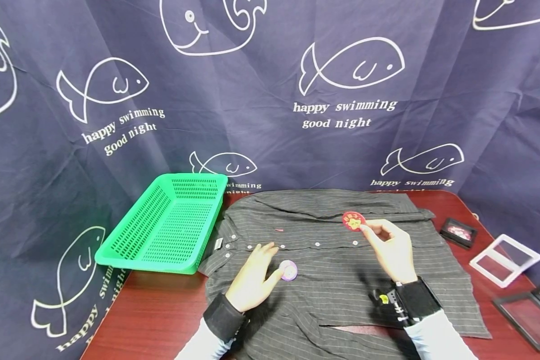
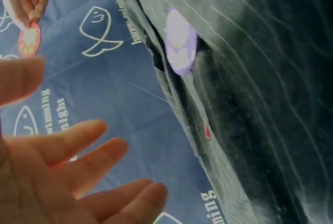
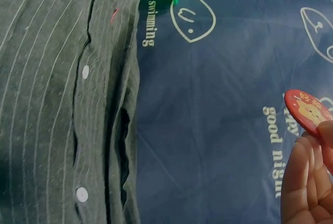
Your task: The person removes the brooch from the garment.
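My right hand (image 1: pixel 393 247) pinches a round red badge (image 1: pixel 353 221) with a yellow cartoon figure at its edge, raised over the dark striped shirt (image 1: pixel 333 290). In the right wrist view, the thumb and fingers meet on the rim of this red badge (image 3: pixel 307 110). Fingers apart and holding nothing, my left hand (image 1: pixel 255 280) hovers over the shirt's left part. Near its thumb lies a round purple badge (image 1: pixel 288 270), flat on the cloth. The left wrist view shows that purple badge (image 2: pixel 180 41) separate from the spread fingers (image 2: pixel 99 161).
A green plastic basket (image 1: pixel 205 178) stands at the left, beside the shirt's collar. On the red-brown table (image 1: pixel 162 310), at the right, are a small black case (image 1: pixel 459 233), a white frame (image 1: pixel 506 260) and a dark frame (image 1: pixel 528 320). A blue fish-print curtain (image 1: pixel 270 100) hangs behind.
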`<action>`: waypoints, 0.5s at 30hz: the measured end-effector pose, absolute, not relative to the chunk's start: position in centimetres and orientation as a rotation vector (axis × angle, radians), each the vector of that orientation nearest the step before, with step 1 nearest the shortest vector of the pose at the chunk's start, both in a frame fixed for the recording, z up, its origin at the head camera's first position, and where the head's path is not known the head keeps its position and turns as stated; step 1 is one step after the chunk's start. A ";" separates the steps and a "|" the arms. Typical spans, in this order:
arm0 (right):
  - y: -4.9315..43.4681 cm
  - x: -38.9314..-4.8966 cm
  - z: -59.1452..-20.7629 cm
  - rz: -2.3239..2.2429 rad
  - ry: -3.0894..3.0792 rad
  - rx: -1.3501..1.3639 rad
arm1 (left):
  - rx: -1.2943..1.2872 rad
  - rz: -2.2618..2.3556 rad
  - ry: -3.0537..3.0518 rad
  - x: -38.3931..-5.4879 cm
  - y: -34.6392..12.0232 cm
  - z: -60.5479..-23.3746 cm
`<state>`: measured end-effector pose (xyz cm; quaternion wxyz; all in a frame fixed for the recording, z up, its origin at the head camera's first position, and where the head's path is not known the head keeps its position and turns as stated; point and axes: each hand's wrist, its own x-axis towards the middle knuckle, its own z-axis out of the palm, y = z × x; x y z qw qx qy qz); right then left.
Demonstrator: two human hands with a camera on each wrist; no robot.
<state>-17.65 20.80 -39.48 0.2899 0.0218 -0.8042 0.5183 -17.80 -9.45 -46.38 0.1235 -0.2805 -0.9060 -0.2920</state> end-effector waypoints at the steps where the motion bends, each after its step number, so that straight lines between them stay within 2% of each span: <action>1: 21.0 -17.7 -39.6 1.387 -2.152 0.054 | -0.826 -0.836 -2.669 -17.8 -9.6 -46.6; 5: 22.0 -17.7 -39.9 1.436 -2.175 0.034 | -0.833 -0.782 -2.766 -17.7 -10.2 -47.1; 15: 26.6 -19.4 -44.2 1.400 -2.231 -0.028 | -0.759 -0.709 -2.883 -17.7 -11.2 -48.1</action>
